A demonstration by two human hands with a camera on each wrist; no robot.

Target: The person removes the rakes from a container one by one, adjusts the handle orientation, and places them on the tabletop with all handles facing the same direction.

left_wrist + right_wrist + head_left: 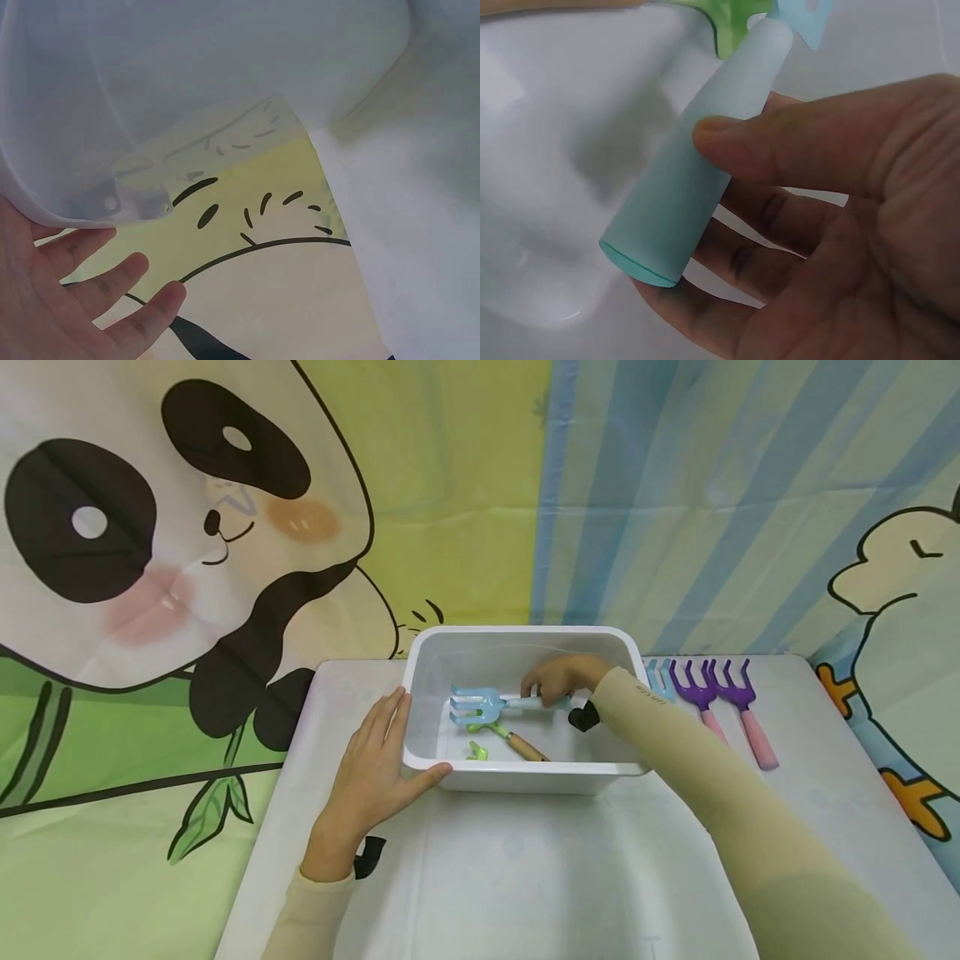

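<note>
Inside the white plastic bin (517,781), my right hand (564,679) holds a light blue toy garden fork (480,704) by its handle. In the right wrist view the thumb and fingers are on both sides of the pale blue handle (697,157). The fork's tines point left, partly over a green-headed tool with a wooden handle (527,747) in the bin. A small green piece (477,751) shows by the front wall. My left hand (372,766) rests against the bin's left side, fingers extended, thumb by the front rim.
Right of the bin, two purple forks with pink handles (757,735) lie on the white table (525,877). Beside them another light blue fork (660,677) is partly hidden by my right sleeve. A printed cloth (465,527) hangs behind the table.
</note>
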